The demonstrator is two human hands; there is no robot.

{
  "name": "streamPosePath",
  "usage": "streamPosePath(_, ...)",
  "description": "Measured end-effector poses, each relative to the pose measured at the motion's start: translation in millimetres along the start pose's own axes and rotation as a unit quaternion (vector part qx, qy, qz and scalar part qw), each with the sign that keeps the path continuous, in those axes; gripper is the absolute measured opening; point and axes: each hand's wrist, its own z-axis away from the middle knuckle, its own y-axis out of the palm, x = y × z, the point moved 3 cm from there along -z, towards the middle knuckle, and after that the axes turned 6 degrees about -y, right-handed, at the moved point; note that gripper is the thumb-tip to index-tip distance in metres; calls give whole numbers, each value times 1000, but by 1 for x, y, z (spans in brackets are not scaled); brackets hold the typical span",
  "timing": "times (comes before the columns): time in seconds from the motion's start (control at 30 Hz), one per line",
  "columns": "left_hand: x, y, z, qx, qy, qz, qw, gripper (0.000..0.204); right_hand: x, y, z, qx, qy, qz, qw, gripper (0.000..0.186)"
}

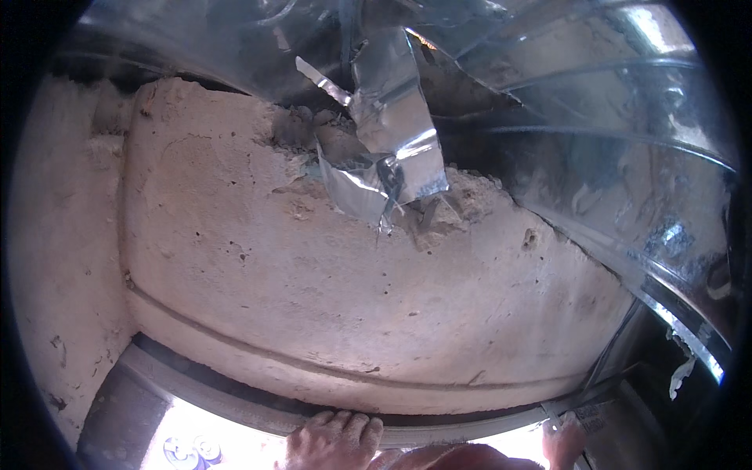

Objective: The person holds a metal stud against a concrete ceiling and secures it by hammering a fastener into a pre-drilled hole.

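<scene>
A long grey frame rail (462, 431) curves along the lower part of the head view. Over its edge curl the fingers of my left hand (335, 440), closed on it. Farther right, my right hand (564, 440) grips the same rail near its right end, by a dark panel (607, 427); only part of this hand shows. Between the two hands, a blurred skin-toned shape (462, 457) rises from the lower edge, too cut off to make out. No separate tool shows in either hand.
Beyond the rail stands a rough plastered wall (352, 313) with a broken, crumbling upper edge. Torn, sharp-edged shiny sheet metal (395, 110) hangs over that break. Large ribbed silver ducting (603, 149) fills the upper right, with a loose torn strip (681, 376) beneath it.
</scene>
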Motion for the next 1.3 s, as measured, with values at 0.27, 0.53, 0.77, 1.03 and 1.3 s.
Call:
streamPosePath(0.27, 4, -2, -2, 55, -9, 16, 998, 41, 5, -15, -1, 9, -12, 18, 1000, 49)
streamPosePath(0.53, 6, -4, -1, 115, -25, 30, 993, 39, 4, -9, 4, -14, -1, 35, 999, 50)
streamPosePath(0.77, 7, -7, 0, 165, -37, 44, 985, 38, 7, -16, 6, -11, 4, 34, 999, 48)
streamPosePath(1.03, 10, -8, 2, 210, -49, 60, 975, 37, 2, -12, 4, -12, 11, 30, 999, 47)
streamPosePath(1.3, 18, -9, 4, 229, -71, 70, 968, 38, 1, -12, 5, -14, 14, 27, 999, 45)
